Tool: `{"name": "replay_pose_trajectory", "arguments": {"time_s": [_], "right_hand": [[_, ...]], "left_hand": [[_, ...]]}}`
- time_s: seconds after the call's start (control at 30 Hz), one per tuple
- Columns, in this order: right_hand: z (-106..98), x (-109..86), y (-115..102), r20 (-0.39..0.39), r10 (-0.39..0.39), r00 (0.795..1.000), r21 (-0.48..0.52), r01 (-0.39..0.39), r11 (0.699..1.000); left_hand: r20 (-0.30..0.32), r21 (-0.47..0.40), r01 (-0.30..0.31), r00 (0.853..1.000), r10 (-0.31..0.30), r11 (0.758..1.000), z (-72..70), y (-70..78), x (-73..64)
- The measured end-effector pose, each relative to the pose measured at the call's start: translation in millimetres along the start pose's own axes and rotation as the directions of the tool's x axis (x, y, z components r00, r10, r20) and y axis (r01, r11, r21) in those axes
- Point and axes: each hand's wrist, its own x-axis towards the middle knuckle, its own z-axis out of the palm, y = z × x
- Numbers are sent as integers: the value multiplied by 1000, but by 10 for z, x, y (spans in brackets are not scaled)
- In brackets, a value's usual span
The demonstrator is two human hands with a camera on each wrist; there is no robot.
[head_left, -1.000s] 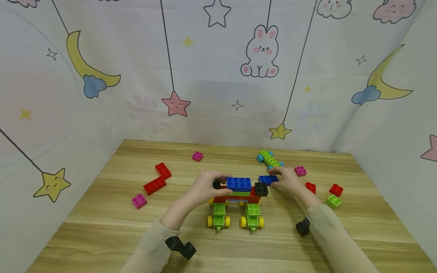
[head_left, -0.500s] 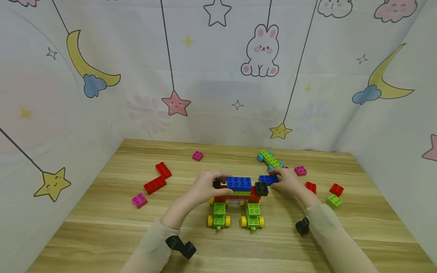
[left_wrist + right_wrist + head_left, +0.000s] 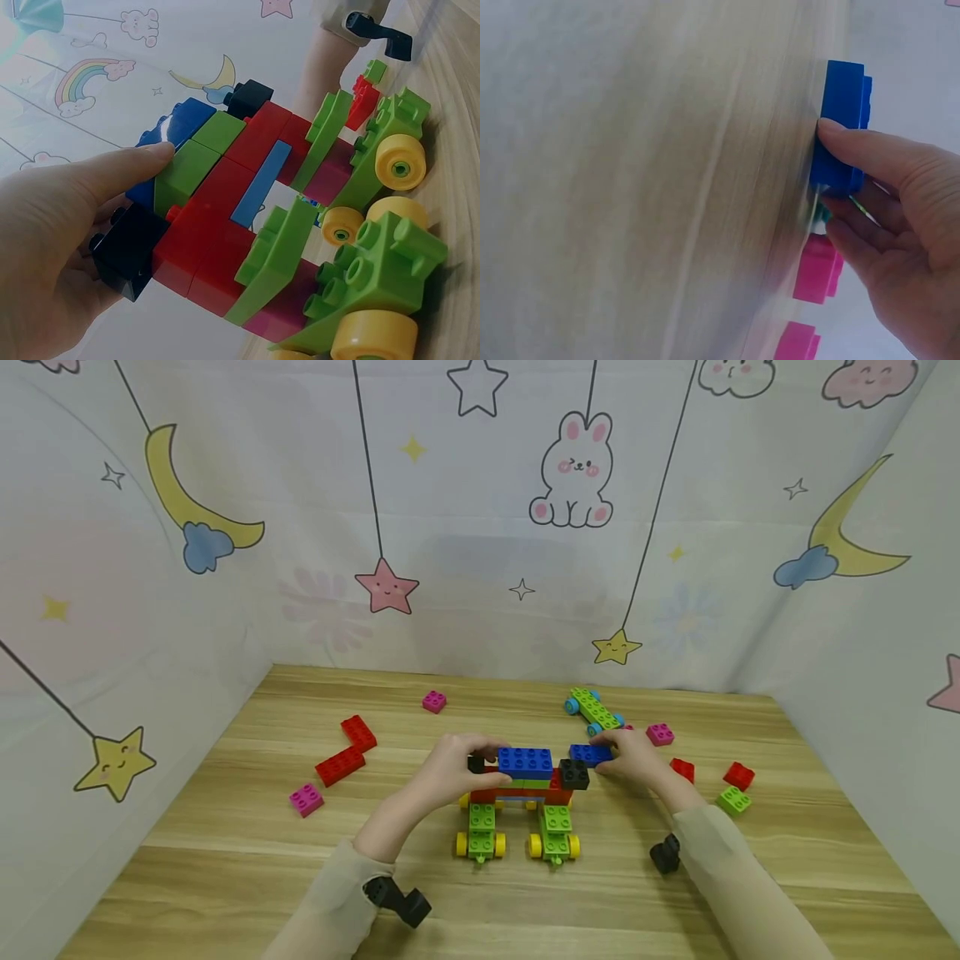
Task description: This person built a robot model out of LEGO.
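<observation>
A toy vehicle built of blocks stands mid-table, with red bricks (image 3: 217,202) in its body and a blue brick (image 3: 525,763) on top. Below are green wheeled bases (image 3: 482,833) with yellow wheels (image 3: 401,163). My left hand (image 3: 448,770) grips its upper left part; in the left wrist view the thumb lies along the blue and green top bricks, beside a black brick (image 3: 129,247). To the right, my right hand (image 3: 633,758) holds a loose blue brick (image 3: 838,124) at its near end, thumb on its side. The other fingers are partly hidden behind it.
Behind the loose blue brick is a green car base (image 3: 594,710) with blue wheels. Pink (image 3: 660,734), red (image 3: 739,777) and green bricks (image 3: 733,800) lie at the right. More red (image 3: 341,766) and pink bricks (image 3: 306,800) lie at the left. A printed cloth (image 3: 480,527) hangs behind the table.
Almost nothing differs: both hands keep their places on the vehicle and the loose blue brick. The right hand and that brick have shifted very slightly to the right.
</observation>
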Motion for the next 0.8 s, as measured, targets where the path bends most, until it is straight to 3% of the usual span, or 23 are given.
{"name": "replay_pose_trajectory", "arguments": {"time_s": [0.43, 0.8], "right_hand": [[-9, -6, -13, 1, -1, 1000, 2, 1, 1000], [-77, -67, -163, -120, -21, 993, 105, 34, 994]], "left_hand": [[7, -3, 6, 1000, -6, 1000, -3, 6, 3], [13, -16, 14, 1000, -14, 1000, -8, 4, 3]]}}
